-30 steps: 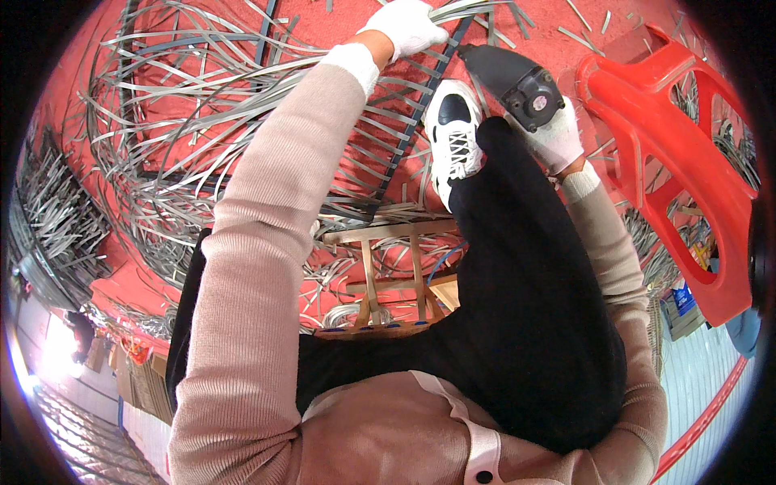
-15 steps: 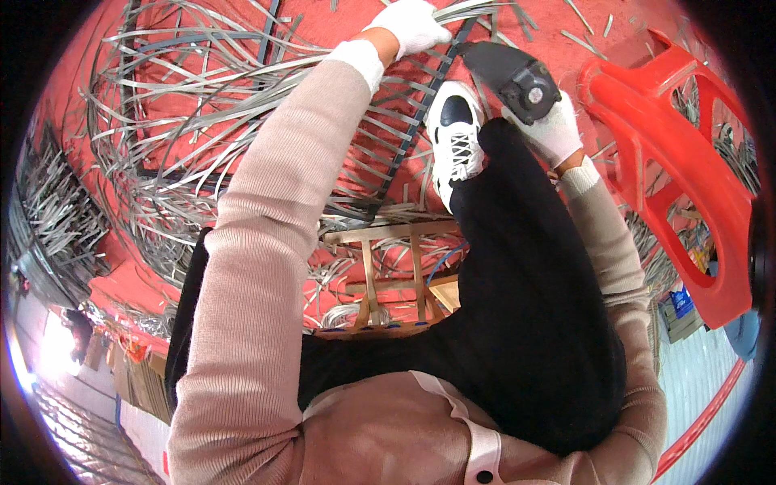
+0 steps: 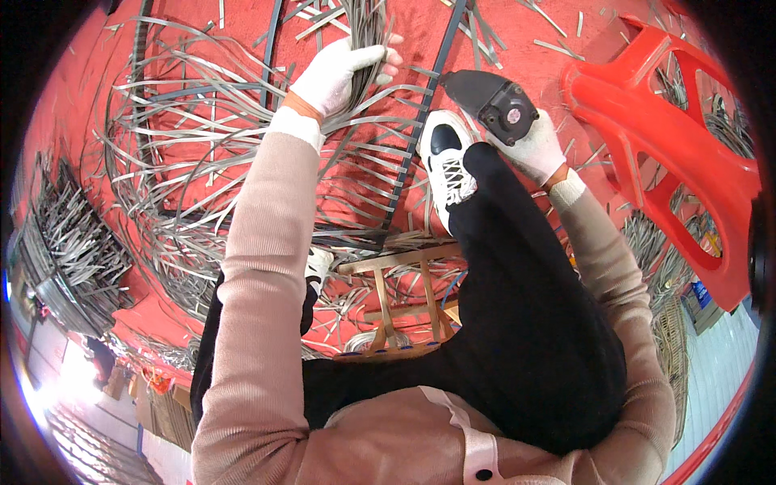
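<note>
My left hand (image 3: 330,77), in a white glove with bare fingertips, is closed around a thick bundle of grey flat strips (image 3: 365,24) near the top of the view. Below it lies a dark, narrow-barred frame (image 3: 411,149) with many grey strips (image 3: 376,145) fastened along its bars, their loose ends fanning out to the left. In my gloved right hand (image 3: 535,152) is a black powered hand tool (image 3: 485,97), with a tapered nose and a round disc on its housing. Its nose points left toward the frame's right bar. The right fingers are mostly hidden behind it.
A red plastic stool (image 3: 647,137) lies on its side at the right. My white-and-black shoe (image 3: 449,162) stands beside the frame's right bar. A wooden stool-like frame (image 3: 396,299) is near me. Cut strips litter the red floor covering (image 3: 541,73), and a large heap (image 3: 81,242) sits at left.
My left hand has moved left and nearer, and its strips now stand in an upright bundle instead of trailing right. My right hand and the black tool have shifted slightly left and nearer.
</note>
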